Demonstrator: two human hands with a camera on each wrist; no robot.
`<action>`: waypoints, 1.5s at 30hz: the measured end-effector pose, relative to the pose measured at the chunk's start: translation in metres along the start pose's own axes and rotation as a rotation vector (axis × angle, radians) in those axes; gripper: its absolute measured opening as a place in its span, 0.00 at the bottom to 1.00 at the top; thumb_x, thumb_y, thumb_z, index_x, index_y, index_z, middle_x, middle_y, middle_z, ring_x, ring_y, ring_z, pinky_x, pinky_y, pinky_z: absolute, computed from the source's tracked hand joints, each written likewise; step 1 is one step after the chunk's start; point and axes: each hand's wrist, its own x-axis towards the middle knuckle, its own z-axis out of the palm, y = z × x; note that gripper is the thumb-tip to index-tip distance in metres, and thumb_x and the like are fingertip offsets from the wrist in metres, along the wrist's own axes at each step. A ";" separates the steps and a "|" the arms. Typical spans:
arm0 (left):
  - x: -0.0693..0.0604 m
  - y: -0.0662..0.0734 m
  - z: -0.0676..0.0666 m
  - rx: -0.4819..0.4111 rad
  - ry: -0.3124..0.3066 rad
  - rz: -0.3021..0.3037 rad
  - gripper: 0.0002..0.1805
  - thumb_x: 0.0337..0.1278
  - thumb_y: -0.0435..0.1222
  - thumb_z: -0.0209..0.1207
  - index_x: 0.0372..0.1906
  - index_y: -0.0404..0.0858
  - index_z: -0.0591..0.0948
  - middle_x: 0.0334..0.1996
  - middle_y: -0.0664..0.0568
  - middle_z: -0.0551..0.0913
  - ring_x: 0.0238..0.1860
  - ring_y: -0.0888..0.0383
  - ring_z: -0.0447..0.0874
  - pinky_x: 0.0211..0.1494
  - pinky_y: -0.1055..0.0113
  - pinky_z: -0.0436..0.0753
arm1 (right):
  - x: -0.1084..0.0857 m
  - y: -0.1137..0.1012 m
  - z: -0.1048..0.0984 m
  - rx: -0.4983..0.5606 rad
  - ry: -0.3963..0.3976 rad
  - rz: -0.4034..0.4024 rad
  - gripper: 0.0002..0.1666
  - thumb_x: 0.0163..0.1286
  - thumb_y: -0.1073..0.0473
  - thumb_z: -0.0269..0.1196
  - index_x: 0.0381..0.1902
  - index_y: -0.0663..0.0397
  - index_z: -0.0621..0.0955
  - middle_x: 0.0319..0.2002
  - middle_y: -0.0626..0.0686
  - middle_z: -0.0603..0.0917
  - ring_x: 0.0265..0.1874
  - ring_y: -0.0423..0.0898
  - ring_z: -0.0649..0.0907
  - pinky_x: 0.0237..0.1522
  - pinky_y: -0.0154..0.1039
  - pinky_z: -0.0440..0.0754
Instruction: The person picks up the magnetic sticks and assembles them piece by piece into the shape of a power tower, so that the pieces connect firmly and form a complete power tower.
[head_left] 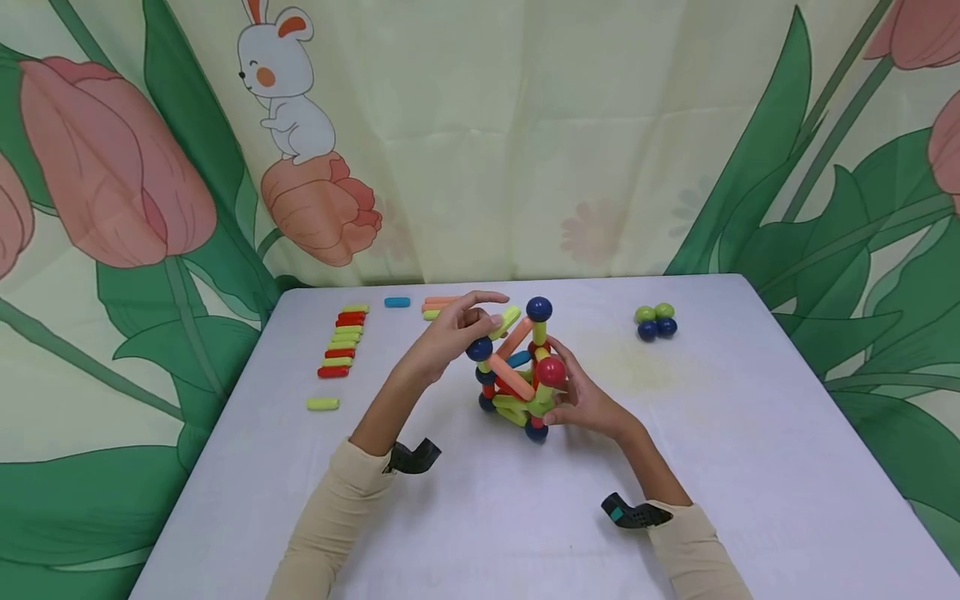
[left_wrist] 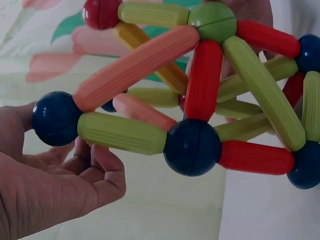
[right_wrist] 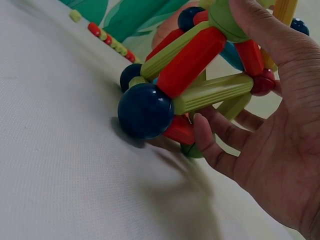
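Note:
A frame of magnetic building sticks and balls [head_left: 513, 383] stands in the middle of the table, with dark blue, red and green balls joined by lime, red, peach, yellow and blue sticks. At its upper left, my left hand [head_left: 450, 329] pinches a lime stick [head_left: 507, 320] near a dark blue ball [left_wrist: 56, 118]. In the left wrist view that ball hides the fingertips, and the pinched stick cannot be made out. My right hand [head_left: 588, 404] grips the frame's right side, its thumb on a green ball [right_wrist: 225, 22] and its fingers around behind.
Lime and red sticks [head_left: 343, 342] lie in a column at the left, with a single lime stick [head_left: 322, 404] nearer. A blue stick [head_left: 397, 302] and peach stick [head_left: 438, 301] lie at the back. Green and dark blue balls [head_left: 656, 321] cluster at the back right. A printed curtain [head_left: 525, 167] hangs behind.

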 end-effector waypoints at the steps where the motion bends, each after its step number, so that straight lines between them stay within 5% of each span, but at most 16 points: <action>1: 0.000 0.000 0.000 0.025 -0.009 0.005 0.21 0.67 0.42 0.58 0.63 0.50 0.74 0.41 0.47 0.79 0.45 0.50 0.78 0.46 0.63 0.80 | 0.000 0.000 0.000 0.000 -0.001 -0.001 0.65 0.57 0.58 0.73 0.77 0.28 0.43 0.75 0.53 0.56 0.70 0.59 0.62 0.55 0.50 0.78; 7: 0.005 -0.002 0.007 0.164 -0.033 0.068 0.28 0.64 0.47 0.60 0.67 0.54 0.70 0.60 0.49 0.74 0.61 0.50 0.72 0.56 0.52 0.81 | -0.001 0.001 -0.001 -0.011 -0.010 -0.010 0.65 0.57 0.57 0.73 0.77 0.30 0.42 0.75 0.55 0.55 0.71 0.60 0.62 0.56 0.48 0.78; 15: 0.023 0.001 0.017 0.131 -0.122 0.178 0.28 0.65 0.40 0.58 0.69 0.48 0.69 0.68 0.51 0.71 0.73 0.49 0.63 0.67 0.49 0.73 | -0.001 0.001 -0.003 -0.012 -0.018 -0.017 0.64 0.58 0.56 0.73 0.77 0.30 0.42 0.75 0.54 0.57 0.67 0.51 0.66 0.52 0.47 0.80; 21: 0.032 0.005 0.013 0.196 -0.263 0.163 0.30 0.67 0.40 0.56 0.73 0.48 0.64 0.67 0.49 0.71 0.66 0.53 0.69 0.65 0.54 0.75 | -0.001 0.002 -0.003 -0.012 -0.028 -0.025 0.64 0.59 0.57 0.72 0.77 0.30 0.42 0.75 0.54 0.57 0.65 0.47 0.68 0.52 0.47 0.80; 25: 0.034 0.009 0.010 0.239 -0.340 0.143 0.30 0.71 0.42 0.50 0.75 0.51 0.60 0.72 0.51 0.64 0.68 0.52 0.66 0.69 0.47 0.69 | -0.001 0.002 -0.003 -0.016 -0.025 -0.034 0.64 0.58 0.58 0.72 0.77 0.29 0.42 0.75 0.53 0.56 0.65 0.45 0.67 0.53 0.48 0.79; 30: 0.034 0.011 0.010 0.213 -0.336 0.093 0.27 0.76 0.45 0.41 0.76 0.51 0.59 0.76 0.53 0.57 0.77 0.52 0.54 0.76 0.43 0.55 | -0.001 0.003 -0.003 -0.009 -0.027 -0.043 0.64 0.58 0.58 0.72 0.78 0.31 0.42 0.75 0.55 0.56 0.64 0.44 0.69 0.52 0.48 0.80; 36: 0.032 0.012 0.008 0.240 -0.335 0.073 0.28 0.77 0.45 0.40 0.77 0.47 0.57 0.77 0.51 0.55 0.78 0.52 0.50 0.77 0.46 0.53 | -0.002 0.003 -0.002 0.006 -0.021 -0.037 0.64 0.58 0.58 0.72 0.78 0.30 0.42 0.75 0.55 0.56 0.65 0.43 0.68 0.52 0.48 0.80; 45: 0.031 0.021 0.006 0.383 -0.451 0.145 0.33 0.77 0.43 0.41 0.79 0.43 0.46 0.79 0.49 0.47 0.79 0.51 0.46 0.78 0.51 0.53 | -0.001 0.005 -0.003 0.016 -0.041 -0.048 0.64 0.59 0.58 0.72 0.78 0.31 0.42 0.76 0.55 0.56 0.65 0.41 0.68 0.52 0.47 0.79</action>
